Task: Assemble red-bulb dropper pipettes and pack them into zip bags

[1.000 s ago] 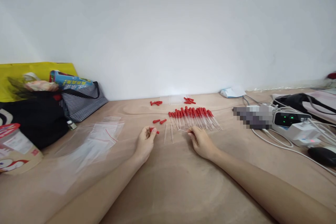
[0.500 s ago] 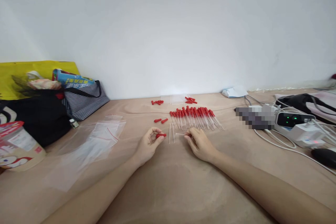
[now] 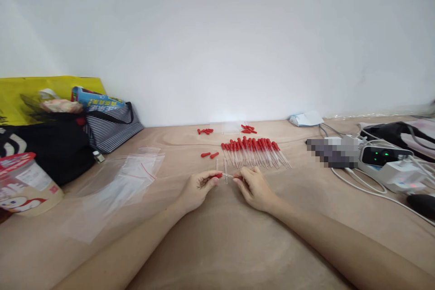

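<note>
Between thumb and fingers, my left hand [image 3: 200, 188] pinches a red rubber dropper bulb [image 3: 219, 175]. My right hand [image 3: 253, 186] is closed on a thin clear glass dropper tube [image 3: 228, 176], held level, its left end at the bulb's mouth. How far the tube sits inside the bulb I cannot tell. Loose clear tubes [image 3: 225, 166] lie just beyond the fingers. Two loose red bulbs [image 3: 210, 155] rest beyond my left hand. A row of droppers [image 3: 253, 152] with red bulbs on their tubes lies beyond my right hand.
Farther back are more red bulbs [image 3: 205, 131] and clear tubes [image 3: 233, 127]. Clear zip bags [image 3: 125, 186] lie at left, near a cup [image 3: 30, 186], a small bottle [image 3: 98, 157] and a striped bag [image 3: 113, 129]. Chargers [image 3: 396, 174] and cables [image 3: 356, 189] crowd the right.
My left hand has moved right with the bulb, and the gap between bulb and tube has closed. My right hand has stayed nearly in place.
</note>
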The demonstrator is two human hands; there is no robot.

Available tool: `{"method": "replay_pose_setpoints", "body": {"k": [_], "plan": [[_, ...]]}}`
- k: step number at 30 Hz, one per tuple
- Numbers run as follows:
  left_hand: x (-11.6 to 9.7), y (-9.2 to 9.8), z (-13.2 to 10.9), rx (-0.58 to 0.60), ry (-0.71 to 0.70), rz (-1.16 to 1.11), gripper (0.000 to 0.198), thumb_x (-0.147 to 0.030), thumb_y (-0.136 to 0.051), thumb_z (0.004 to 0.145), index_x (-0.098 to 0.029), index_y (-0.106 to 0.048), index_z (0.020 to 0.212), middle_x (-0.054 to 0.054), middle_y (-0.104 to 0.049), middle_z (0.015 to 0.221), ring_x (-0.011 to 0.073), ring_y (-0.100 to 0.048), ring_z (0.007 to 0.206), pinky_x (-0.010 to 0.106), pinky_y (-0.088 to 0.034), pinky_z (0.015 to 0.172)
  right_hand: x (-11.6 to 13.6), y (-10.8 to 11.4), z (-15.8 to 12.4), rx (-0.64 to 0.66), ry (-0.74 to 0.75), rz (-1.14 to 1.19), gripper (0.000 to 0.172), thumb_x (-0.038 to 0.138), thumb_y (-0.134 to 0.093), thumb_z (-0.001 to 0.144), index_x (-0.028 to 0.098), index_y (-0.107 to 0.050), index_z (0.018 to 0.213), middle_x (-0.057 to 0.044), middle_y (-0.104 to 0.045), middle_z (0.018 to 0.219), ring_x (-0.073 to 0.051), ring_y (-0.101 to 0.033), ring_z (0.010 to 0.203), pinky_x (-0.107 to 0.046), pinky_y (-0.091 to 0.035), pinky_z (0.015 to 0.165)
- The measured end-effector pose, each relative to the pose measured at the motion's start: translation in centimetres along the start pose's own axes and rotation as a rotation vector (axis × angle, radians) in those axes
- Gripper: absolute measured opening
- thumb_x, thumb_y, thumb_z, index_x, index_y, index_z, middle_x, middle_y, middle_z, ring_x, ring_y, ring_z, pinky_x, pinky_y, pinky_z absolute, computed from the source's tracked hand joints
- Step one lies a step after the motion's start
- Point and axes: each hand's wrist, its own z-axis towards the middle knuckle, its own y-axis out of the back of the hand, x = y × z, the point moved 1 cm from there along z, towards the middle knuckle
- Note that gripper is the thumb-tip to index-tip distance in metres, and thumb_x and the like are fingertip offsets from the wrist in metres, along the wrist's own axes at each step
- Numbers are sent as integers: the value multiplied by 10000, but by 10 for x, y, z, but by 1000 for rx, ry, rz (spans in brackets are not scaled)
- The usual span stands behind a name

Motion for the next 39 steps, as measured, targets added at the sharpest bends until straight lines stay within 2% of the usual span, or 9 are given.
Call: {"method": "replay_pose_setpoints", "body": {"k": [5,11,16,21,30,35,39], "plan": [[-1,-1,-1,24,-30,71,234,-318,-548,690,-147,-656,808,4,-614,628,125,-524,560,229,-426,548,2,3,0,35,86,-11,166,224,-366,853,181,-515,797,3,-576,688,-112,-465,606,-261,-250,664],[1,0,-4,65,-123,239,195,-288,-501,744,-145,-629,783,14,-619,698,127,-529,615,221,-417,566,-2,8,3,53,193,-93,161,207,-392,843,179,-541,789,0,-603,719,-105,-442,574,-274,-206,648],[1,1,-5,104,-195,416,184,-268,-480,777,-151,-623,786,20,-618,712,131,-536,635,225,-409,586,-2,8,2,14,259,-189,186,196,-385,835,171,-553,758,-3,-583,669,-106,-401,541,-285,-194,638],[-3,-1,-7,132,-265,487,169,-246,-468,791,-150,-606,779,11,-605,688,115,-522,600,209,-394,558,1,4,-1,-30,273,-177,203,178,-364,832,156,-541,736,-6,-560,638,-109,-386,535,-281,-207,637],[-5,-3,-7,169,-319,525,159,-231,-464,796,-146,-598,788,19,-606,709,118,-533,618,218,-405,583,3,0,1,-25,269,-83,181,173,-359,836,155,-522,762,-19,-578,682,-117,-435,580,-275,-236,626],[-7,-3,-6,104,-316,507,149,-234,-470,794,-159,-596,816,18,-614,733,126,-552,655,231,-424,614,4,3,4,26,251,-68,192,179,-349,848,152,-535,810,-39,-590,744,-132,-466,655,-273,-267,635],[-12,1,-5,74,-354,540,150,-261,-482,786,-182,-603,826,21,-611,770,146,-557,729,266,-433,692,7,12,3,41,262,-176,179,203,-408,825,177,-584,849,-51,-601,784,-161,-468,749,-295,-259,656]]}}
